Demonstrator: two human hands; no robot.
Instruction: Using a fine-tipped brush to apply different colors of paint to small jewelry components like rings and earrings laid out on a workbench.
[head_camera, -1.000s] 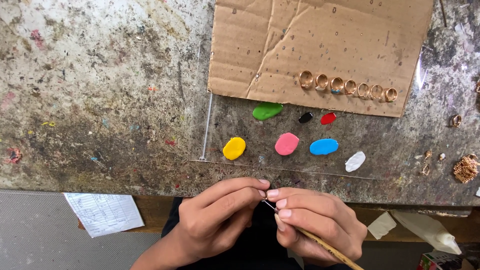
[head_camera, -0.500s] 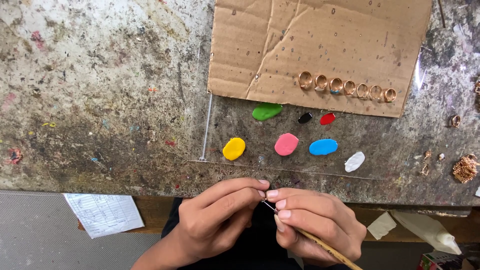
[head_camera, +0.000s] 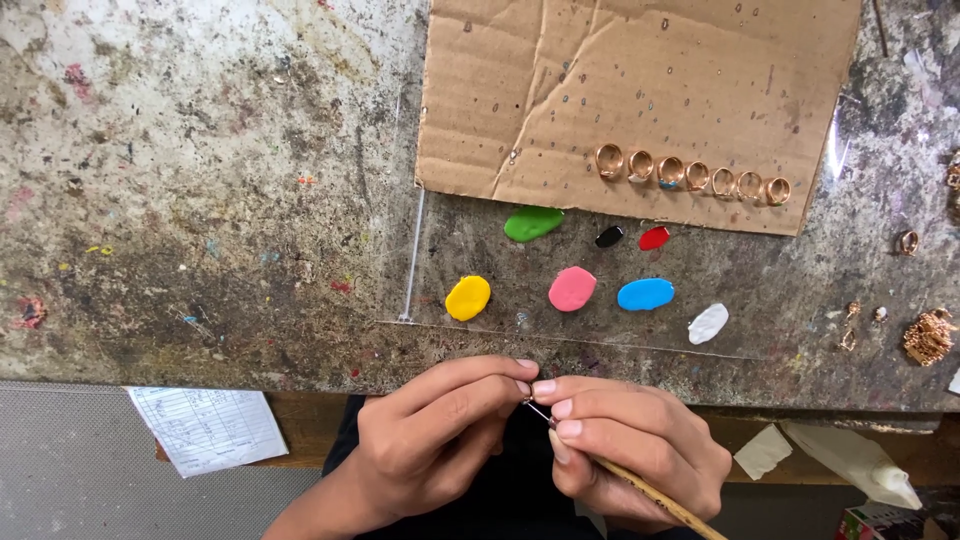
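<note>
A: Left to right along the bench edge, what was recorded?

B: A printed paper slip (head_camera: 208, 428) lay at far left, below the paint-stained workbench (head_camera: 180, 200). The left hand (head_camera: 430, 445) was curled, thumb and forefinger pinched shut at the tips on something too small to identify. A thin wooden-handled tool (head_camera: 640, 487) met that pinch with its metal tip; the handle ran down and right through the right hand (head_camera: 630, 450), whose fingers were closed around it like a pen. The fingertips of both hands touched.

A: And the tool relative to the fingers?

B: Tip just between the two sets of fingertips, shaft under the right forefinger, tail end sticking out past the palm.

A: Above the hands?

B: Paint blobs on a clear sheet: yellow (head_camera: 468, 297), green (head_camera: 532, 223), pink (head_camera: 572, 288), blue (head_camera: 645, 294), white (head_camera: 708, 323). A row of gold rings (head_camera: 692, 175) sat on the cardboard (head_camera: 640, 90).

A: Change against the earlier frames?

B: None observed. Hands, tool and blobs matched their positions from a second before.
</note>
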